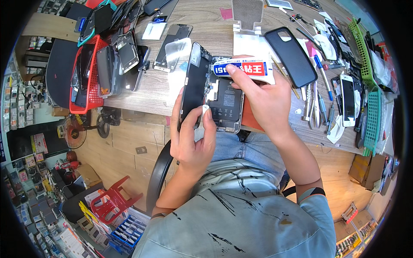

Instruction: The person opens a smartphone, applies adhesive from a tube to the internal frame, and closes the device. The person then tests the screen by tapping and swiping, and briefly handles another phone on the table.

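Right hand (267, 98) grips a tube (259, 69) crosswise over an opened phone (228, 102) (long axis pointing away) at the table's (138, 103) near edge; left hand (192, 135) clasps its screen (194, 84), pinching a white piece (205, 109).

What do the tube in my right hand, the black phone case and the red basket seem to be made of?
Tube: probably soft plastic or laminate, fairly smooth; one end looks pressed flat.
Black phone case: perhaps rubbery or hard plastic, mostly matte; its dark face reflects little.
Red basket: likely moulded plastic, smooth; small holes pierce its wall.
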`<action>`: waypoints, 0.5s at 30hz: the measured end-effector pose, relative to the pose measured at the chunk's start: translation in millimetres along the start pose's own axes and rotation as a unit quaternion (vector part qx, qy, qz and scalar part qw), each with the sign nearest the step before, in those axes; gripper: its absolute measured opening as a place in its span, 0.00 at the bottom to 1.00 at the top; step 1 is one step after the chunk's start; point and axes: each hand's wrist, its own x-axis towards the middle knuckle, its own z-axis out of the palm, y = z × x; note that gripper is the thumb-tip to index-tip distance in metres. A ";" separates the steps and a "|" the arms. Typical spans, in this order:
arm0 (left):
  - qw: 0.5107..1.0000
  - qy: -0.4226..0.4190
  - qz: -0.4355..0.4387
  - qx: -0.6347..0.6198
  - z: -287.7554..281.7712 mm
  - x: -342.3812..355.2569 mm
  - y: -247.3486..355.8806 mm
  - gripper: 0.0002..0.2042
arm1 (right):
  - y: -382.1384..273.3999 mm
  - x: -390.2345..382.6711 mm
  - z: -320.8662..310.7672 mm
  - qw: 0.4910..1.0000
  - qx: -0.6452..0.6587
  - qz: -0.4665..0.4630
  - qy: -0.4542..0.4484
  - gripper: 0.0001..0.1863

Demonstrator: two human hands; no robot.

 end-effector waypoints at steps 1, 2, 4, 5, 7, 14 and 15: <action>1.000 0.000 0.003 0.003 0.2 -0.2 0.2 0.09 | 0.6 0.4 0.0 1.000 -0.002 -0.006 -0.001 0.12; 1.000 0.000 0.004 0.005 0.2 -0.2 0.4 0.09 | 1.8 1.0 -0.3 1.000 -0.008 -0.013 -0.003 0.12; 1.000 -0.001 0.006 0.011 0.0 -0.2 0.9 0.08 | 4.4 1.7 -1.1 0.999 -0.018 -0.027 -0.005 0.12; 1.000 -0.002 0.006 0.013 0.0 -0.1 1.3 0.08 | 3.8 1.4 -1.0 0.999 -0.021 -0.025 -0.004 0.12; 1.000 -0.001 0.002 0.013 -0.1 0.2 1.9 0.08 | 2.4 0.3 -0.6 0.999 -0.025 -0.020 -0.003 0.12; 1.000 0.003 0.008 0.015 1.0 -0.7 0.0 0.09 | 3.0 0.2 -2.7 0.999 -0.043 -0.030 -0.010 0.12; 1.000 0.002 0.008 0.017 1.0 -0.4 0.4 0.09 | 3.1 0.4 -2.5 0.999 -0.040 -0.030 -0.010 0.12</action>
